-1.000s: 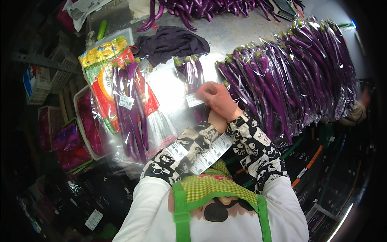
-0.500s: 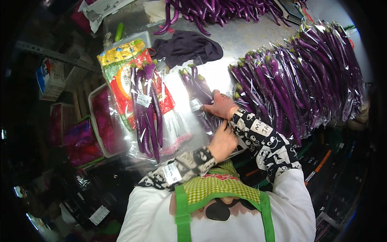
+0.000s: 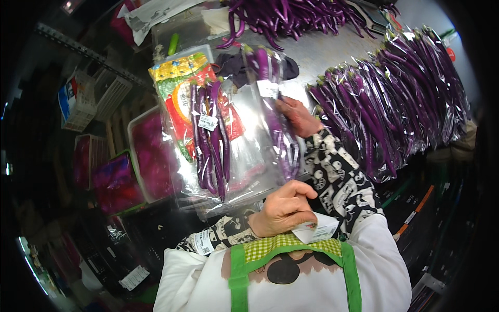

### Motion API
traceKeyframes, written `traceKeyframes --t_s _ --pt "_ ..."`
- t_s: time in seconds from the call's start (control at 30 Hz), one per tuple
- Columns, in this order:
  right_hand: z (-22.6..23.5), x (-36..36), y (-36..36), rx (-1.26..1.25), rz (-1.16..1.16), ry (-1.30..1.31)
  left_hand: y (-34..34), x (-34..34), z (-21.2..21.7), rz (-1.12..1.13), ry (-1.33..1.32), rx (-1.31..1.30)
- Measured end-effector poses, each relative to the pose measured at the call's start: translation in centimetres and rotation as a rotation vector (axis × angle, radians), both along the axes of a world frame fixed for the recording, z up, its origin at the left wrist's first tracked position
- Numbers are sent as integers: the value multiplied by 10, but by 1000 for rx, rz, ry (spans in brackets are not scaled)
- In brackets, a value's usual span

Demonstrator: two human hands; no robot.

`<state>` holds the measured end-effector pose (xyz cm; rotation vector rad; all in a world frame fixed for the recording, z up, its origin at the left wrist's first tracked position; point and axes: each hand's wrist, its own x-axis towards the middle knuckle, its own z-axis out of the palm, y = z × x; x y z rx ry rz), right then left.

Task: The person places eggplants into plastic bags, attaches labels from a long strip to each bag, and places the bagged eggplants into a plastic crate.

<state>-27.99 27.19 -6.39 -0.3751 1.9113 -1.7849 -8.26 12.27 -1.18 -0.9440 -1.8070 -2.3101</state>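
Note:
My right hand [image 3: 298,116] grips a clear plastic bag of long purple eggplants [image 3: 270,99] and holds it up off the metal table [image 3: 325,52]; a small white sticker sits on the bag's front. My left hand [image 3: 283,208] is closed near my chest on a white label sheet [image 3: 318,232]. Just left of the held bag lies a pile of clear bags with another bagged bunch of eggplants [image 3: 209,140] on top, over an orange and yellow printed pack [image 3: 176,99].
A long row of bagged eggplants [image 3: 390,99] covers the table's right side. Loose eggplants [image 3: 291,15] are heaped at the back, with a dark cloth [image 3: 234,67] in front of them. Pink crates [image 3: 148,153] and a shelf with white baskets [image 3: 86,99] stand at the left.
My right hand has lifted the bag of eggplants off the table. My left hand has drawn back toward my chest with the label sheet.

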Motion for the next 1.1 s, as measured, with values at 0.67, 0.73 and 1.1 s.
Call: traceKeyframes --t_s 0.67,0.73,1.1 --pt "45 102 235 1424 -601 247 0 -52 -40 218 -457 45" --pt "46 99 239 1412 -601 153 3 -52 -38 159 -421 -23" --pt "77 85 202 1073 -579 48 22 -31 -36 -91 -481 -75"
